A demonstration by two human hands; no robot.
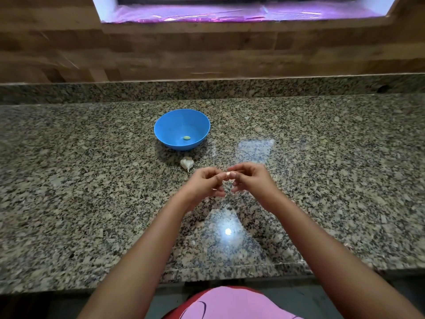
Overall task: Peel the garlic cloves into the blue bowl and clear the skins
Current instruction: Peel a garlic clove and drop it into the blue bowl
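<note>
While left hand (205, 184), right hand (251, 179) fingers (239, 168) pinch one clove (228, 174): one peeled clove (186, 137) in blue bowl (179, 120).

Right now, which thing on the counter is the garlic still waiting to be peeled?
Find the speckled granite counter, then the blue bowl near its middle. Just in front of the bowl, on the person's side, lies a small white papery garlic piece. Unlike the smooth pale clove inside the bowl, it rests on bare stone, still in its skin.
</note>
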